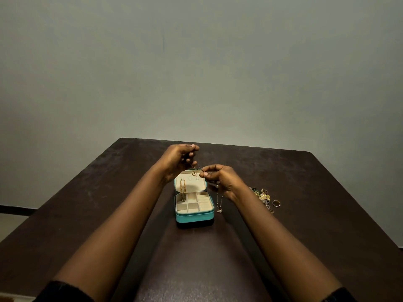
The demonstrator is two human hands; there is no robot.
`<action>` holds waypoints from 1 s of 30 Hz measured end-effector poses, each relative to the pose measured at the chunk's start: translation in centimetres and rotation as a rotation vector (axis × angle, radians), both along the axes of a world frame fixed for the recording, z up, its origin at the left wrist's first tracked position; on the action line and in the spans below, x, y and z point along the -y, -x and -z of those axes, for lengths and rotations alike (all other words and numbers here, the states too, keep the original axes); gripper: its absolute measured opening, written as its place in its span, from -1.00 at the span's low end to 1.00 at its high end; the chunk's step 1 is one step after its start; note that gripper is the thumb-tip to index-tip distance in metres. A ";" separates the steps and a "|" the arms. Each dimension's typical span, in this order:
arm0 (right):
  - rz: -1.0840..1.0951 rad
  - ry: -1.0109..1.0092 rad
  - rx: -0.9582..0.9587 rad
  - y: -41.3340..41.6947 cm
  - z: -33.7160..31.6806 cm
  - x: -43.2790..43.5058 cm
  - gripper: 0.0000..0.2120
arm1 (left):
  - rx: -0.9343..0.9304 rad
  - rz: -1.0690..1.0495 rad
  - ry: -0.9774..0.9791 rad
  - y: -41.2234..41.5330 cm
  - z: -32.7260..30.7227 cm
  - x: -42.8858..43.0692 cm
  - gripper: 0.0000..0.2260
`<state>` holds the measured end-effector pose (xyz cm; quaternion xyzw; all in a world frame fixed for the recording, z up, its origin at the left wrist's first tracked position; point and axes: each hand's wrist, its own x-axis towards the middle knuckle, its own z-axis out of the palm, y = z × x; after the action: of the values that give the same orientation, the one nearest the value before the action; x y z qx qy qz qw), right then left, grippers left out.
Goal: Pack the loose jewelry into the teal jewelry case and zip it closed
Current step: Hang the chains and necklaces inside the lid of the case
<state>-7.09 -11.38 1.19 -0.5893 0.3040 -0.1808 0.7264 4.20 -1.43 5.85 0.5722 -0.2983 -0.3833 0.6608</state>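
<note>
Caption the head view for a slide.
Left hand and right hand pinch a pendant necklace at the open teal jewelry case, loose jewelry alongside.

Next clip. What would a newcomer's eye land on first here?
The open teal jewelry case sits at centre, a gold chain hanging in its lid. Just above it, the left hand and right hand pinch a thin chain carrying a small gold pendant. Loose jewelry lies heaped to the case's right.
</note>
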 end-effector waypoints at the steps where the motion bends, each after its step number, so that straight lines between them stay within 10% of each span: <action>1: -0.014 0.030 -0.001 0.0 0.0 0.0 -0.76 | 0.046 0.021 -0.027 -0.2 -0.2 0.2 -0.83; 11: -0.063 0.061 0.307 -2.0 -1.6 -0.6 -0.75 | 0.300 0.143 -0.161 -1.2 -0.8 0.5 -0.82; 20: 0.135 -0.099 0.099 -3.6 -0.7 -0.2 -0.81 | 0.411 -0.051 -0.307 -3.3 2.2 1.0 -0.83; 30: 0.304 0.261 -0.218 -5.9 2.2 0.4 -0.73 | 0.830 -0.275 -0.567 -4.5 6.7 3.6 -0.85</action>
<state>-1.23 -11.81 -1.03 -0.6417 0.4399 -0.2613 0.5714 8.67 -5.06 -0.82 0.8664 -0.3419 -0.0997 0.3499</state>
